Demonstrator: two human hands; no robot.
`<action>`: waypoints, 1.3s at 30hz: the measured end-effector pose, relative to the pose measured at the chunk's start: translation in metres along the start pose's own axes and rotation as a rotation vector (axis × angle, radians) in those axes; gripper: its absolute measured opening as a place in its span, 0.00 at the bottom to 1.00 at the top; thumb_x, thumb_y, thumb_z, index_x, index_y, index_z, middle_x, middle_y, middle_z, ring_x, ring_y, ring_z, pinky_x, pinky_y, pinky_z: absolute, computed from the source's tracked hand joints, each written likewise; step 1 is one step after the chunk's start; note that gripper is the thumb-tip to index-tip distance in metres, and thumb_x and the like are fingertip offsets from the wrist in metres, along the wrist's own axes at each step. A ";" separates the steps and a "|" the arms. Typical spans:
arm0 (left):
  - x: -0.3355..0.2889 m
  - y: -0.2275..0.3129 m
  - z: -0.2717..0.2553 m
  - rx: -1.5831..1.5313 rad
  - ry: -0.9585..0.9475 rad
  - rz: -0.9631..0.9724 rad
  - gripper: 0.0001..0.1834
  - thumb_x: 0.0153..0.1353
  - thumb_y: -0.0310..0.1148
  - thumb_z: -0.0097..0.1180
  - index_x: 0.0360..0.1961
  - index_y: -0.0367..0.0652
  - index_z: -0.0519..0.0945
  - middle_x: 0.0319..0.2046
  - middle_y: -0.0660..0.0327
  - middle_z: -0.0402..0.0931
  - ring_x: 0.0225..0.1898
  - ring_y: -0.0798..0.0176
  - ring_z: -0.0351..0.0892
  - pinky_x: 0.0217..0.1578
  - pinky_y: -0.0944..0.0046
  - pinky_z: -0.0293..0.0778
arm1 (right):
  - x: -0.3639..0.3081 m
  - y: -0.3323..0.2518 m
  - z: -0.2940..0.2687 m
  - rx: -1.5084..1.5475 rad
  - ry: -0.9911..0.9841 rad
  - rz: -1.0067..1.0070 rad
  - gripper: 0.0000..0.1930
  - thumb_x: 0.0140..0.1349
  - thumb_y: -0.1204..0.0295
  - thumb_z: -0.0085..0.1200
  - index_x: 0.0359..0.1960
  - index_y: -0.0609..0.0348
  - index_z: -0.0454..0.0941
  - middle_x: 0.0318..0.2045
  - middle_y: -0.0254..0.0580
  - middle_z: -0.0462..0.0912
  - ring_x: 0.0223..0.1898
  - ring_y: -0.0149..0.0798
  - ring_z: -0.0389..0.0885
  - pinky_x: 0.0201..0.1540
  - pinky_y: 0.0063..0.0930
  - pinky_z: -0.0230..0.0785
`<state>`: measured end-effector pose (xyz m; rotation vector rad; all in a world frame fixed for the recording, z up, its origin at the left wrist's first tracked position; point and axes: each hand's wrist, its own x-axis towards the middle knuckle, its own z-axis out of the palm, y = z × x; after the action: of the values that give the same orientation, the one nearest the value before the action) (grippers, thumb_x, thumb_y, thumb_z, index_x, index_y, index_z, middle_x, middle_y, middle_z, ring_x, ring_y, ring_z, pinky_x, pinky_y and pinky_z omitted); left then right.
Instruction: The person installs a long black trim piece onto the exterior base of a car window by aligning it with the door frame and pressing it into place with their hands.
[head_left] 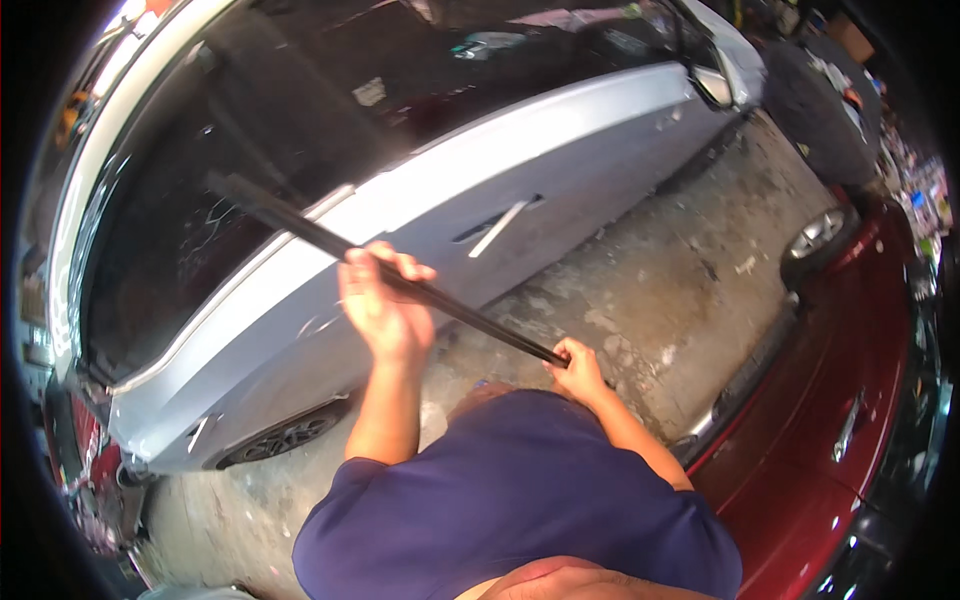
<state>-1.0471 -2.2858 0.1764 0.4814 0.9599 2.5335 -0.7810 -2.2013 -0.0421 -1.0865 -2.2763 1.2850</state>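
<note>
Left hand [388, 312]'s wrapped round a black strip [480, 319] mid-frame, right hand [578, 370] pinching its lower-right end, probably for balance.

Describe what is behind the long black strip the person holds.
Behind the black strip show the silver car with its dark window and, toward the right hand, concrete floor. Whatever the strip directly covers cannot be seen.

Black strip [482, 323] in both hands [388, 308]
</note>
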 end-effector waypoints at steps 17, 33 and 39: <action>0.033 0.011 -0.087 0.425 0.468 0.410 0.17 0.71 0.34 0.56 0.53 0.32 0.71 0.51 0.48 0.77 0.47 0.49 0.81 0.48 0.45 0.85 | 0.228 -0.011 -0.274 -0.333 0.299 -0.858 0.18 0.48 0.65 0.70 0.42 0.49 0.82 0.40 0.32 0.82 0.47 0.39 0.79 0.55 0.36 0.62; 0.081 0.001 -0.120 0.409 0.783 0.551 0.19 0.68 0.35 0.62 0.49 0.29 0.74 0.45 0.51 0.79 0.46 0.50 0.81 0.47 0.49 0.84 | 0.368 -0.063 -0.272 -0.314 0.162 -1.053 0.23 0.49 0.67 0.70 0.50 0.46 0.82 0.42 0.31 0.79 0.48 0.38 0.76 0.55 0.38 0.60; 0.103 -0.006 -0.065 0.393 0.592 0.577 0.26 0.78 0.43 0.39 0.58 0.27 0.73 0.55 0.47 0.74 0.54 0.47 0.76 0.58 0.46 0.74 | 0.370 -0.085 -0.289 -0.297 0.170 -1.021 0.21 0.47 0.68 0.70 0.46 0.47 0.83 0.39 0.31 0.79 0.43 0.38 0.77 0.49 0.37 0.62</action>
<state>-1.1635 -2.2691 0.1444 0.1013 1.7685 3.0896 -0.8966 -1.7817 0.1524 0.0067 -2.3628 0.4289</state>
